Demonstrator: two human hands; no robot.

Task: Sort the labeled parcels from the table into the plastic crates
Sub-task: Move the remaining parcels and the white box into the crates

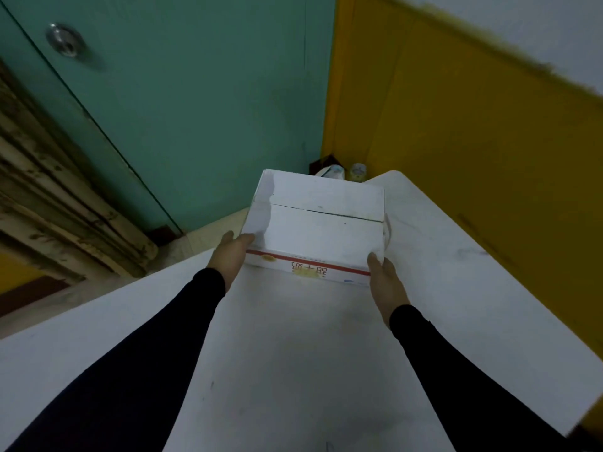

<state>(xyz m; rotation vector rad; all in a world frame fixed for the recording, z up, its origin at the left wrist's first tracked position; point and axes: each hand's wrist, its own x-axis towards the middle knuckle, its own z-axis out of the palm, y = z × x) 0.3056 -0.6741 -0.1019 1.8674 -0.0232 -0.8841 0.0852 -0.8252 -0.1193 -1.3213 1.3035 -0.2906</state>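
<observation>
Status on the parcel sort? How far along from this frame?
Done: cannot tell; no crates are in view, so nothing shows as sorted. In hand: one white box with a red stripe, at the far end of the white table, left hand and right hand gripping its sides. Left: carrying it to a crate. No other parcels show on the table.

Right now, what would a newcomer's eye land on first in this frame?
The white box at centre, gripped on its near corners by the left hand and right hand over the white table. Behind it, a teal door meets a yellow wall. No plastic crates are in view.
</observation>
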